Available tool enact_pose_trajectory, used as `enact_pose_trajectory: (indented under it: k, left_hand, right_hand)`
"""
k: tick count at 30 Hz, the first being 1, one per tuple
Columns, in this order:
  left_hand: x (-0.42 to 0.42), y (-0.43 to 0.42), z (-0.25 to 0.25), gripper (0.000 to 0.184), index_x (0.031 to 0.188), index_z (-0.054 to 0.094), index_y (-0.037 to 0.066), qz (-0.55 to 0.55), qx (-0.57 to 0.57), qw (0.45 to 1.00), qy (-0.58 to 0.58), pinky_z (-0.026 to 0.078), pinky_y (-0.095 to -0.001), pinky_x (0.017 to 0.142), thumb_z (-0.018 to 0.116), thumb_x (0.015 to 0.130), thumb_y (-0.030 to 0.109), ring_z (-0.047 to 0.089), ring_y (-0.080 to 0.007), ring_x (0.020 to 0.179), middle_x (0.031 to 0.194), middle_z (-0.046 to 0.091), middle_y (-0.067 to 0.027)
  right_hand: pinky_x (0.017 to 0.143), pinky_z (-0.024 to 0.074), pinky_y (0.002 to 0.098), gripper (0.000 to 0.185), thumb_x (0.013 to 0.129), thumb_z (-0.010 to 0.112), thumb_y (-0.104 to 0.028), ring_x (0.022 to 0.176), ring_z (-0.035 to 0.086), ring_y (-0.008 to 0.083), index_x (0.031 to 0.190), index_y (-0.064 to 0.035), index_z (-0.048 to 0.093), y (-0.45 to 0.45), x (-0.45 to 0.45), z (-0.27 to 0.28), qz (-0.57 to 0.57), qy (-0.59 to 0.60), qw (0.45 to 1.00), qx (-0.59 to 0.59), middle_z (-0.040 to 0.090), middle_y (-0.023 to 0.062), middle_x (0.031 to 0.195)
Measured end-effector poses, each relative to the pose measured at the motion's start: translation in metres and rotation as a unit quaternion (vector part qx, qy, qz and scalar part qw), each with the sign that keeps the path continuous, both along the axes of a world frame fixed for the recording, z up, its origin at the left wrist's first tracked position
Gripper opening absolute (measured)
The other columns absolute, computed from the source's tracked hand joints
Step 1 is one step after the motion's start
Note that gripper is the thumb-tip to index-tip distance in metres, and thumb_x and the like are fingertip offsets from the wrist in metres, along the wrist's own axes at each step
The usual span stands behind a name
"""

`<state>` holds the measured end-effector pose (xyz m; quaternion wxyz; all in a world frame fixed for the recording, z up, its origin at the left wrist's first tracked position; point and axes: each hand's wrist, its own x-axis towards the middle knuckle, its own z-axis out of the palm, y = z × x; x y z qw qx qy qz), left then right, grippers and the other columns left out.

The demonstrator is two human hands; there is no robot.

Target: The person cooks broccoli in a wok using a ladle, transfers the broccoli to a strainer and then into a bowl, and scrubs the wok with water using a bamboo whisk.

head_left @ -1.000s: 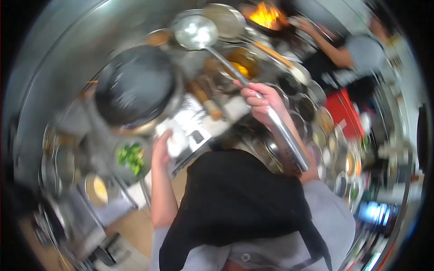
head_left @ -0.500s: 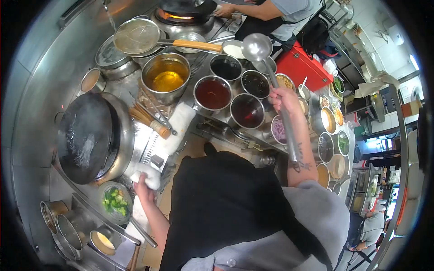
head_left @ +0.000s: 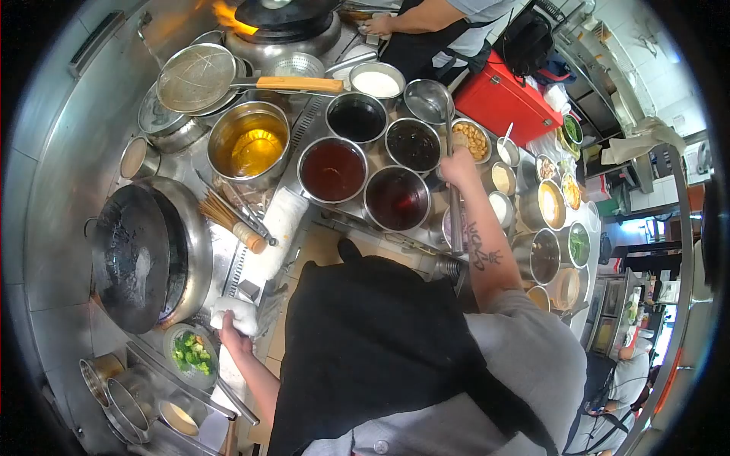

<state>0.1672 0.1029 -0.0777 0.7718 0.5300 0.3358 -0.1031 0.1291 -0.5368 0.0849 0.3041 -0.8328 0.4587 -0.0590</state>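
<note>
My right hand [head_left: 456,166] is wrapped around the long handle of a steel ladle [head_left: 427,101]. The ladle's bowl is at the back of the sauce pots, between a pot of dark sauce with bits [head_left: 413,144] and a bowl of nuts [head_left: 471,140]. Low on the left, my left hand [head_left: 233,336] grips a folded white cloth [head_left: 238,315] at the near side of the wok [head_left: 131,254]. Any handle under the cloth is hidden. The wok's dark inside looks oily. Beside it sits a strainer bowl of broccoli [head_left: 193,353].
A pot of yellow oil [head_left: 249,144], a wire skimmer [head_left: 196,77] and a bamboo brush [head_left: 232,220] lie beyond the wok. Several seasoning pots line the right counter. A co-worker's hand [head_left: 376,25] is near another wok [head_left: 281,19] with flames. A red box [head_left: 506,102] stands behind.
My right hand has lowered the ladle from above the pots to among them. The flame at the far wok shows larger. My left hand keeps its grip on the cloth.
</note>
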Motion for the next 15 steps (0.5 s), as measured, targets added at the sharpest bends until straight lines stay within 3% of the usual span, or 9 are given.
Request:
enact_pose_trajectory:
  k: [1,4,6,10,13,15]
  left_hand:
    - [0.001,0.0,0.0,0.049,0.132,0.05,-0.001,-0.001,0.004,1.0,0.006,0.054,-0.043,0.086,0.066,0.087,0.013,0.063,-0.0277,0.103,0.117,0.062,-0.0148]
    - [-0.001,-0.002,-0.001,0.047,0.131,0.052,0.0,-0.008,0.035,0.999,-0.011,0.051,-0.0424,0.09,0.064,0.09,0.019,0.062,-0.0284,0.105,0.119,0.062,-0.0141]
    - [-0.001,-0.003,-0.002,0.046,0.13,0.053,0.0,0.003,0.036,0.999,-0.005,0.051,-0.0415,0.089,0.064,0.09,0.018,0.062,-0.0278,0.103,0.117,0.063,-0.0135]
    - [-0.002,0.003,-0.011,0.05,0.131,0.051,-0.001,0.024,0.017,0.999,-0.013,0.054,-0.0419,0.085,0.067,0.086,0.013,0.063,-0.0267,0.103,0.118,0.062,-0.0141]
    - [-0.002,0.003,-0.006,0.05,0.132,0.051,-0.001,0.013,0.005,1.0,-0.002,0.054,-0.0421,0.085,0.067,0.086,0.013,0.063,-0.0268,0.102,0.118,0.062,-0.014]
    - [-0.002,0.003,-0.006,0.05,0.131,0.051,-0.001,0.009,0.006,1.0,-0.001,0.054,-0.0423,0.086,0.067,0.086,0.013,0.063,-0.0268,0.102,0.118,0.062,-0.014]
  right_hand:
    - [0.05,0.0519,0.042,0.027,0.083,0.055,-0.012,0.055,0.066,0.0312,0.097,0.0112,0.059,-0.007,0.002,-0.003,0.011,0.022,1.0,-0.004,0.065,0.0233,0.073]
    - [0.047,0.0498,0.0376,0.019,0.084,0.054,-0.01,0.05,0.061,0.0256,0.093,0.0069,0.058,-0.012,0.01,0.009,-0.012,0.022,0.991,0.128,0.062,0.0179,0.069]
    - [0.045,0.0473,0.0346,0.011,0.087,0.053,-0.007,0.048,0.055,0.0206,0.088,0.0033,0.056,-0.028,0.014,-0.001,-0.067,-0.069,0.958,0.272,0.059,0.0132,0.067]
    - [0.04,0.0413,0.0258,0.007,0.092,0.049,-0.003,0.048,0.046,0.0111,0.086,0.0002,0.05,-0.054,0.012,0.027,-0.091,-0.167,0.847,0.497,0.051,0.0056,0.066]
    - [0.04,0.0387,0.0199,0.007,0.094,0.047,-0.002,0.049,0.046,0.0082,0.092,0.005,0.048,-0.097,0.004,-0.008,-0.142,-0.299,0.639,0.695,0.05,0.0047,0.069]
    - [0.041,0.0373,0.0161,0.011,0.096,0.044,-0.004,0.051,0.045,0.006,0.096,0.0065,0.046,-0.086,0.002,-0.003,-0.122,-0.321,0.666,0.662,0.049,0.0035,0.071]
